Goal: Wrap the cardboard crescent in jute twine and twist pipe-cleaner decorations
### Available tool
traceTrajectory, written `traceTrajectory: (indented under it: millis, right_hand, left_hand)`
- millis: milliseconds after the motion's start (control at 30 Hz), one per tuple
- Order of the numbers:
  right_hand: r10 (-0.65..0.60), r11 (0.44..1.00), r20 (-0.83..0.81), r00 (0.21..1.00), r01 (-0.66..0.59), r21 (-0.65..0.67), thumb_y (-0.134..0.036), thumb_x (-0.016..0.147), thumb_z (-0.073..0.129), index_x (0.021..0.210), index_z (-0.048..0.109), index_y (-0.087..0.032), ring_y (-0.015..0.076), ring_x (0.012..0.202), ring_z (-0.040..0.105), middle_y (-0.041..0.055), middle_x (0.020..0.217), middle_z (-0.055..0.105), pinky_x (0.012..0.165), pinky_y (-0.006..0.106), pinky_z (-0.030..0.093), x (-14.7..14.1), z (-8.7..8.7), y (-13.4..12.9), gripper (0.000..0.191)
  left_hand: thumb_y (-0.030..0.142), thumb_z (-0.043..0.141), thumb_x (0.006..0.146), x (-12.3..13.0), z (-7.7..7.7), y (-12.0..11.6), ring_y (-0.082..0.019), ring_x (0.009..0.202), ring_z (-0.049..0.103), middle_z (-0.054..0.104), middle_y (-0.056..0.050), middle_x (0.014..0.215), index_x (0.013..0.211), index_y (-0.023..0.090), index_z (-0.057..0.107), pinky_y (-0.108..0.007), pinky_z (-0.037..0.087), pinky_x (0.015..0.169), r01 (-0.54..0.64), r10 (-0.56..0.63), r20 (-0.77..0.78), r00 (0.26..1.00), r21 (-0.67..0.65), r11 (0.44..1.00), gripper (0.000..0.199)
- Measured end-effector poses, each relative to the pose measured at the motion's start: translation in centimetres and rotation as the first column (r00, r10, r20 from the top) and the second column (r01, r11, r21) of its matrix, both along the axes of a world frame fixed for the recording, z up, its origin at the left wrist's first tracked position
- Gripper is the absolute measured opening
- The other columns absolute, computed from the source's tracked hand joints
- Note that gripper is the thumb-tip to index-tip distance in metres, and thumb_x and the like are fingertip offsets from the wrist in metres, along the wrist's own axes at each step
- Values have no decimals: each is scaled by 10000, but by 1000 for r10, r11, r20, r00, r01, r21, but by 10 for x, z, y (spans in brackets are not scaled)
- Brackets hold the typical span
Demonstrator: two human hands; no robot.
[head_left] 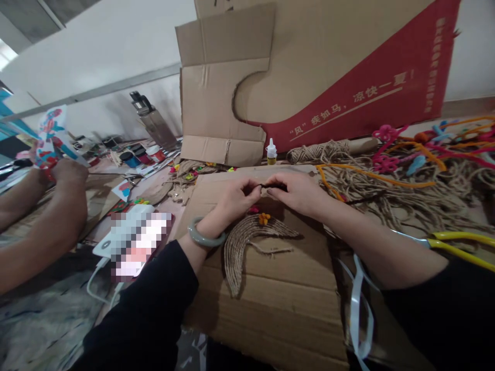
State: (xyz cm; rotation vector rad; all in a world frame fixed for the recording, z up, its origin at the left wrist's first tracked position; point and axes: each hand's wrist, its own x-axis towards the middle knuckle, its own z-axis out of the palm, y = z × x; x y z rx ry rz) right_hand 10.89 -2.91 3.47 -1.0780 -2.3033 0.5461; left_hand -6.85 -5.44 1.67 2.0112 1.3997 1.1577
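Between my left hand (234, 202) and my right hand (303, 191) a thin dark brown pipe cleaner (264, 186) is pinched by the fingertips of both. A dark strand shows again beyond my right wrist; whether it is the same piece I cannot tell. Just below my hands, a curved crescent of twine rows (236, 247) lies on a cardboard sheet (266, 309). Small orange flowers (264, 219) and a pink one (253, 209) sit at its upper edge. Inside the curve is a short twine stem (273, 251) with tiny side pieces.
Behind the sheet stand a small glue bottle (271, 152) and upright cardboard (224, 103). Twine (379, 190), colourful pipe cleaners (421, 149) and yellow-handled scissors (456, 245) lie right. On the left are a phone (145, 247), a power bank (116, 237) and another person's hands (69, 172) holding painted paper.
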Motion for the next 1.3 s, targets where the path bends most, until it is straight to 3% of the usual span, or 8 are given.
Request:
traceTrajectory:
  millis: [200,400,767,1100,1300]
  right_hand:
    - [-93,972,173,981,52,227,-266,884,421,928,694,-191,216,860,625,65,953,716,695,314,397,0,-4,-5,287]
    - [-100,956,236,967,28,292,-261,887,407,812,688,-201,195,747,615,47,838,716,619,307,356,-6,-3,-14,297]
    - [-139,955,233,963,67,289,-269,882,412,823,690,-207,198,753,622,43,853,726,603,306,335,-5,-2,-12,291]
    - [-148,940,221,964,68,334,-274,869,427,760,672,-207,192,719,610,43,809,716,573,306,308,-6,-6,-13,277]
    - [-144,967,196,970,96,234,-275,856,437,761,683,-212,183,679,584,37,757,700,574,298,317,-7,-3,-13,271]
  left_hand:
    - [218,549,748,-1,1,1,-67,486,469,522,37,558,670,174,532,-203,375,481,0,51,263,964,-191,982,91]
    - [261,570,754,2,1,-1,-46,461,492,571,29,591,719,160,523,-171,380,450,54,88,428,900,-309,950,117]
    - [276,609,763,2,3,-1,-38,488,506,605,7,635,751,138,584,-168,388,468,157,52,511,858,-357,921,141]
    - [298,629,733,2,2,-1,-44,489,507,612,13,634,758,132,576,-173,393,474,152,61,527,848,-352,923,176]
    - [256,611,738,2,3,-1,-47,489,505,574,33,588,742,142,567,-180,402,499,130,55,494,868,-332,934,122]
